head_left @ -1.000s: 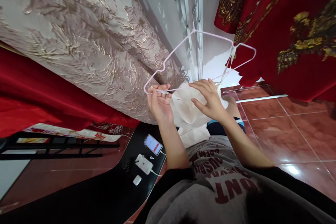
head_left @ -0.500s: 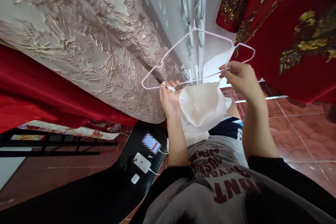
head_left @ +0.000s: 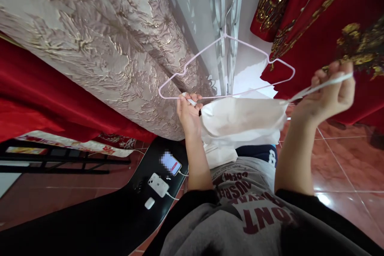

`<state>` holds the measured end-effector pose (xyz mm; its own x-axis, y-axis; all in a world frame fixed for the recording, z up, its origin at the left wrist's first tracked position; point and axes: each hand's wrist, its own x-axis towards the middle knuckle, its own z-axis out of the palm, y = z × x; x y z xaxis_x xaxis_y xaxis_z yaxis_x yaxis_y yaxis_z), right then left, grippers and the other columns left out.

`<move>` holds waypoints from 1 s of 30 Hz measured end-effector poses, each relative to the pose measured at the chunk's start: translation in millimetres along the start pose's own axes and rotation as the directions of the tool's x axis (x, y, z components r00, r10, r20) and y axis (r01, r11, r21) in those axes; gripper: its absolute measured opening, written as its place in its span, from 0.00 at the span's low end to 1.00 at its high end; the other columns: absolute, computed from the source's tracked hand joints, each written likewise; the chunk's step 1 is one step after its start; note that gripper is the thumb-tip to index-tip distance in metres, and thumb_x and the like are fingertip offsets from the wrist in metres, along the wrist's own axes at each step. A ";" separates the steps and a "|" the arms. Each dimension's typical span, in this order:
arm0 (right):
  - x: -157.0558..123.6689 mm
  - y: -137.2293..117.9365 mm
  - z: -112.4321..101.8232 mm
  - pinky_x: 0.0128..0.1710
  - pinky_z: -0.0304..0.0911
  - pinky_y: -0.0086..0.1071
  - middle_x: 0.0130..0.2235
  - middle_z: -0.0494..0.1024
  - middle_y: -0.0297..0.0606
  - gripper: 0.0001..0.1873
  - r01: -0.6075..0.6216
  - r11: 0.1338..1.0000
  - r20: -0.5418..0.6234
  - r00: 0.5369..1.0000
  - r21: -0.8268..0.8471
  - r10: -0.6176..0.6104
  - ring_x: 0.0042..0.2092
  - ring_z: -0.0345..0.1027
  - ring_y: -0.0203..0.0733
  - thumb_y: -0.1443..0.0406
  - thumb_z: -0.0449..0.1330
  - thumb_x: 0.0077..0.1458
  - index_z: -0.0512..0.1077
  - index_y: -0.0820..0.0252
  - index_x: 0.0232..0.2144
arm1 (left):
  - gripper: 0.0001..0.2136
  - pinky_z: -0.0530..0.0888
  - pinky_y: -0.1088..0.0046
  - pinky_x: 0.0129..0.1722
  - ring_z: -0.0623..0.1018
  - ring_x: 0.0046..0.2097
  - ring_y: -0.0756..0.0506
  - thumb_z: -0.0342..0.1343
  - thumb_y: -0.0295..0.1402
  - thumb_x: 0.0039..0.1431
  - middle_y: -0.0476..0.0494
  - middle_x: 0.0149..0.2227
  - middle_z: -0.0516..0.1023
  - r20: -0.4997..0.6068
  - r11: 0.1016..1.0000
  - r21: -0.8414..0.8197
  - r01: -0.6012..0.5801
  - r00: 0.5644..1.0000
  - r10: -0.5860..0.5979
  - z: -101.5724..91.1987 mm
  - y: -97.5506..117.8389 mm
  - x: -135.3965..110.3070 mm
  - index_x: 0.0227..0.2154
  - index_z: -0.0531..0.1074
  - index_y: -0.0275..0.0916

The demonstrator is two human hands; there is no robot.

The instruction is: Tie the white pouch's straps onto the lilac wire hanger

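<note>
A cream-white garment with thin straps [head_left: 246,118] spreads between my two hands, below a pale pink hanger [head_left: 205,51]. My left hand [head_left: 189,118] is closed on one strap, at the hanger's lower bar on the left. Out to the right, my right hand [head_left: 331,92] holds the other strap [head_left: 322,85], which runs taut across its fingers and is clear of the hanger. By its metal hook, the hanger hangs from a white metal frame [head_left: 222,40]. More pale cloth [head_left: 220,156] lies on my lap.
A pale brocade cloth [head_left: 120,60] with raised leaf patterns hangs close on the left. Red embroidered cloth [head_left: 324,40] hangs on the right. Two phones with cables, one a white phone [head_left: 159,185], and a white case [head_left: 149,203] rest on a black seat [head_left: 120,208].
My right hand has moved right, drawing its strap off the hanger's right shoulder and stretching the garment wider. My left hand has stayed near the hanger's lower left bar.
</note>
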<state>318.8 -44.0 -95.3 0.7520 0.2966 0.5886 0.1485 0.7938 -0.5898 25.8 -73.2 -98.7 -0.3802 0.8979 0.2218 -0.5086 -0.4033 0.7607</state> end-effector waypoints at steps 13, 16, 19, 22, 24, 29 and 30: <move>-79.6 -12.3 32.7 0.71 0.52 0.62 0.49 0.84 0.37 0.15 0.236 0.915 0.868 0.459 -0.326 0.191 0.55 0.76 0.50 0.55 0.55 0.70 0.79 0.44 0.51 | 0.15 0.62 0.80 0.22 0.84 0.52 0.39 0.60 0.45 0.63 0.33 0.49 0.84 -0.150 0.970 0.213 -0.116 0.977 0.150 -25.3 -3.9 -5.3 0.43 0.78 0.39; -83.5 -18.8 25.3 0.72 0.51 0.60 0.49 0.84 0.35 0.15 0.239 0.923 0.855 0.496 -0.303 0.152 0.55 0.75 0.49 0.55 0.56 0.70 0.79 0.44 0.52 | 0.08 0.64 0.80 0.22 0.84 0.46 0.43 0.62 0.31 0.58 0.37 0.46 0.86 -0.204 0.871 0.395 -0.294 0.896 0.395 -50.9 10.1 5.7 0.39 0.81 0.38; -79.4 -24.0 24.2 0.73 0.50 0.60 0.49 0.84 0.35 0.14 0.234 0.926 0.851 0.504 -0.297 0.146 0.55 0.76 0.49 0.54 0.59 0.68 0.79 0.44 0.51 | 0.04 0.74 0.77 0.31 0.83 0.41 0.46 0.64 0.27 0.58 0.42 0.40 0.86 -0.155 0.748 0.517 -0.416 0.814 0.560 -60.8 28.1 21.4 0.35 0.84 0.37; -77.2 -27.5 26.9 0.71 0.54 0.58 0.49 0.84 0.35 0.14 0.223 0.933 0.863 0.483 -0.283 0.147 0.55 0.76 0.48 0.55 0.60 0.68 0.79 0.44 0.52 | 0.05 0.81 0.69 0.46 0.84 0.42 0.46 0.69 0.31 0.59 0.44 0.38 0.87 -0.005 0.711 0.504 -0.490 0.822 0.570 -57.3 47.6 39.0 0.38 0.85 0.37; -78.1 -30.2 27.8 0.69 0.57 0.56 0.50 0.84 0.35 0.14 0.210 0.939 0.878 0.453 -0.273 0.154 0.56 0.76 0.47 0.56 0.59 0.68 0.78 0.45 0.53 | 0.09 0.82 0.67 0.46 0.86 0.43 0.45 0.71 0.34 0.58 0.43 0.41 0.87 0.089 0.706 0.476 -0.525 0.827 0.555 -56.9 58.5 49.7 0.41 0.85 0.37; -76.2 -30.0 24.6 0.69 0.57 0.56 0.49 0.84 0.35 0.13 0.230 0.929 0.868 0.472 -0.290 0.154 0.55 0.75 0.48 0.57 0.61 0.67 0.78 0.46 0.52 | 0.18 0.83 0.65 0.48 0.87 0.44 0.43 0.76 0.38 0.46 0.42 0.45 0.88 0.069 0.757 0.397 -0.520 0.839 0.540 -77.4 73.8 66.7 0.41 0.85 0.39; -75.0 -28.6 23.8 0.69 0.57 0.57 0.49 0.84 0.35 0.13 0.241 0.923 0.863 0.482 -0.299 0.154 0.55 0.75 0.49 0.56 0.62 0.66 0.79 0.47 0.51 | 0.18 0.83 0.65 0.48 0.87 0.44 0.44 0.76 0.39 0.45 0.43 0.45 0.88 0.061 0.780 0.376 -0.500 0.853 0.518 -79.7 75.8 68.2 0.40 0.86 0.40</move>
<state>242.9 -76.3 -109.5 -0.1691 0.7232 0.6696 0.5106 0.6454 -0.5682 -100.2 -56.6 -74.5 -0.5409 0.5682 0.6201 0.0835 -0.6974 0.7118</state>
